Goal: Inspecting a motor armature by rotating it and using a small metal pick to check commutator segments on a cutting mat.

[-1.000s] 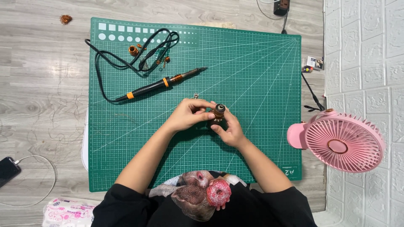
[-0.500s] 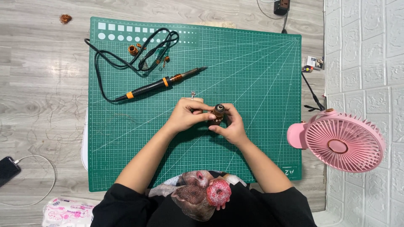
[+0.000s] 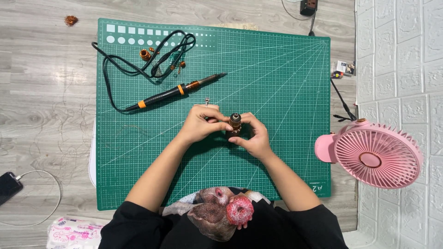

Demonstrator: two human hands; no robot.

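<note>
Left hand (image 3: pixel 199 121), right hand (image 3: pixel 253 137) both pinching copper-wound motor rotor (image 3: pixel 234 123) above green mat (image 3: pixel 277 83).

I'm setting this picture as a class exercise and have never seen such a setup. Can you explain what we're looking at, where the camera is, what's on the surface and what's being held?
One camera looks straight down from above. No machine: a person's two bare hands. The left hand and right hand together hold a small copper-wound motor part over a green cutting mat. On the mat lie a black soldering iron with its coiled cord. A pink fan stands to the right; a phone lies lower left.
</note>
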